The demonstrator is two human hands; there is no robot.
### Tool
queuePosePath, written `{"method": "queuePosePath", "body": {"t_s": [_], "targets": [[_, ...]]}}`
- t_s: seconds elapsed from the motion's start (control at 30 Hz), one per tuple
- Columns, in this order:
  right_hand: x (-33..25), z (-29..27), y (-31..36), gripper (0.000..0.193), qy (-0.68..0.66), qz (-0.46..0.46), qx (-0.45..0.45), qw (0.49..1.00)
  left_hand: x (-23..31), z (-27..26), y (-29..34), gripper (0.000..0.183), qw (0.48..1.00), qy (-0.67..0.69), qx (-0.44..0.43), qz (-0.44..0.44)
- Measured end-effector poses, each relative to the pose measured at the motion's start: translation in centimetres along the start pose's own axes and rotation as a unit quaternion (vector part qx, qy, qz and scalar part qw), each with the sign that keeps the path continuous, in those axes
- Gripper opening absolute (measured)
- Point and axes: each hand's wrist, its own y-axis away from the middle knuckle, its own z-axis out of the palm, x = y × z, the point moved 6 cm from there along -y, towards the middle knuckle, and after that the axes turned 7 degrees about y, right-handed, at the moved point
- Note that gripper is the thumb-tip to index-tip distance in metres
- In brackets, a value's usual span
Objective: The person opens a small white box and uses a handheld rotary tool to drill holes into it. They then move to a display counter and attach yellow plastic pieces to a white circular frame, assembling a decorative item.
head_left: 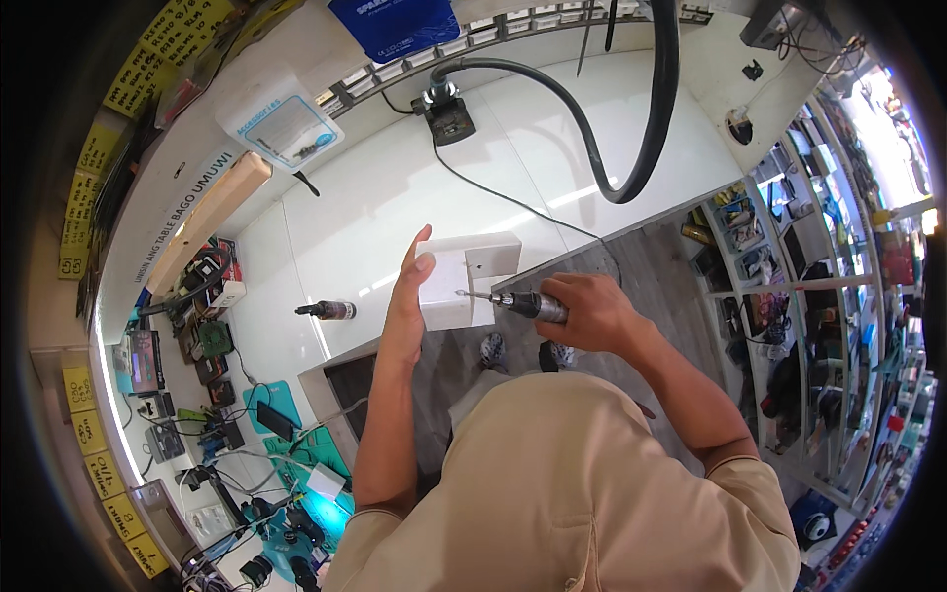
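Observation:
My left hand (400, 311) grips the left side of a white open box-like piece (449, 276), its thumb over the near edge. A small dark hole shows in the piece's right panel. In my right hand (592, 311) is a grey and black rotary tool (533, 305), with my fingers wrapped around its body. The tool's thin metal bit points left, and its tip lies over the white piece's inner face. Whether the tip touches that face, I cannot tell.
A small dark bottle (330, 310) lies on the white table (365, 212). Beyond it, a thin cord runs from a black socket box (452, 120). A thick black hose (592, 138) loops overhead. Teal mats (271, 407) and a blue microscope (281, 543) are at left; stocked shelves (779, 266) stand right.

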Motion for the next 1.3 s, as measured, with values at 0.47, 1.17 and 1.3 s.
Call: {"method": "queuePosePath", "body": {"t_s": [0.47,1.17,1.3], "targets": [[0.6,0.7,-0.7,0.031,0.020,0.067,0.002,0.998,0.4,0.5,0.7,0.084,0.999,-0.003,0.035,0.033],[-1.1,0.5,-1.3,0.049,-0.335,0.035,0.117,0.934,-2.1,2.5,-1.0,0.075,0.975,-0.088,0.006,0.204],[-0.9,0.7,-1.5,0.048,-0.328,0.044,0.141,0.933,-4.9,0.8,-3.0,0.070,0.965,-0.134,0.011,0.223]]}}
